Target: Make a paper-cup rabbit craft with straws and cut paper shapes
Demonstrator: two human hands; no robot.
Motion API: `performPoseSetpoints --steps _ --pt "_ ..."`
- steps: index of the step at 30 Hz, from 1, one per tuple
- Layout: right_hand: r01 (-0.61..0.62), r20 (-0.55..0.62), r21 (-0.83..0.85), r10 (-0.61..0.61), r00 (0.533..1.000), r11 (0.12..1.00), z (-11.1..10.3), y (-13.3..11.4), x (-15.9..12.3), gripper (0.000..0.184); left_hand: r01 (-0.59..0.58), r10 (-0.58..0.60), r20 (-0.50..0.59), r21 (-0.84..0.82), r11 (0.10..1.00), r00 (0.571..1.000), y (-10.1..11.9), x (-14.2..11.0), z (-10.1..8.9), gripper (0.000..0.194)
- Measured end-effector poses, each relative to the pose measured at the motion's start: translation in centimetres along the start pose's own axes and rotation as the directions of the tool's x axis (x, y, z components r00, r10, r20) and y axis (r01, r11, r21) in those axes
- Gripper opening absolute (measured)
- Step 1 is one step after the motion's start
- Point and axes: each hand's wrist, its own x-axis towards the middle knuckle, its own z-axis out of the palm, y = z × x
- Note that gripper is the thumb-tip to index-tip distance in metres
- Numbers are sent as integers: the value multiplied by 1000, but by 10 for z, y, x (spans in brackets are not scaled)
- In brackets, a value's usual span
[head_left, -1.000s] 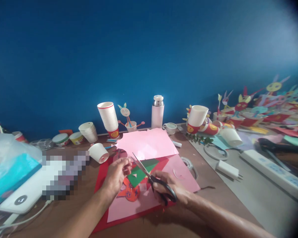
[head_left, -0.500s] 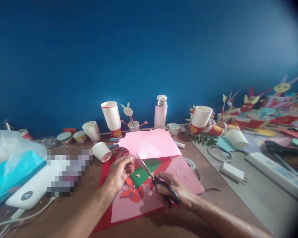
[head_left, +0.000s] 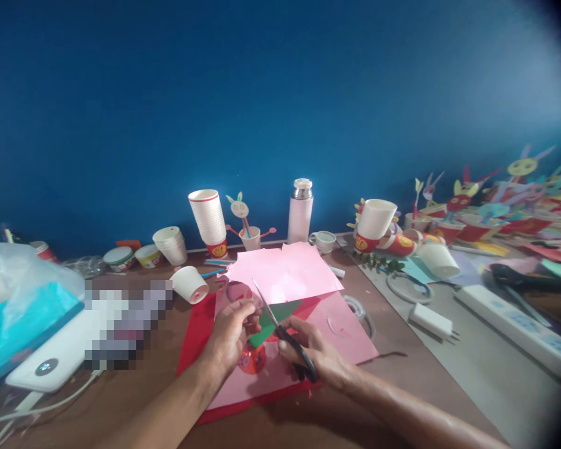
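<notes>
Apparently cutting's unfinished: the right hand grips scissors, the left hand seemingly pinches a paper scrap; the far paper figure looks complete

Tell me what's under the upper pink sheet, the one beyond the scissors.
Along the near edge of the upper pink sheet, green paper and a lower pink sheet show. Anything fully beneath it is hidden.

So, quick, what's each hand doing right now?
Left hand: fingers closed in a pinch; whether they hold something small cannot be told.
Right hand: closed, holding the scissors.
</notes>
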Motion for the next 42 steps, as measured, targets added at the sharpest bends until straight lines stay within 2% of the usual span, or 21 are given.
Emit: performPoseSetpoints --steps 6,18,30,42 --pt "83 45 49 -85 995 995 -1 7 1 38 42 -42 -18 -20 999 999 2 -2 4 4" --pt "132 41 33 -134 990 991 -1 10 0 34 79 -79 -6 -34 996 997 3 -7 7 6" --pt "147 54 45 -150 987 988 -2 11 0 35 108 -108 7 -111 988 994 2 -10 9 10" --pt "145 59 76 -150 987 986 0 11 -2 36 107 -107 6 -98 989 994 2 -10 9 11"
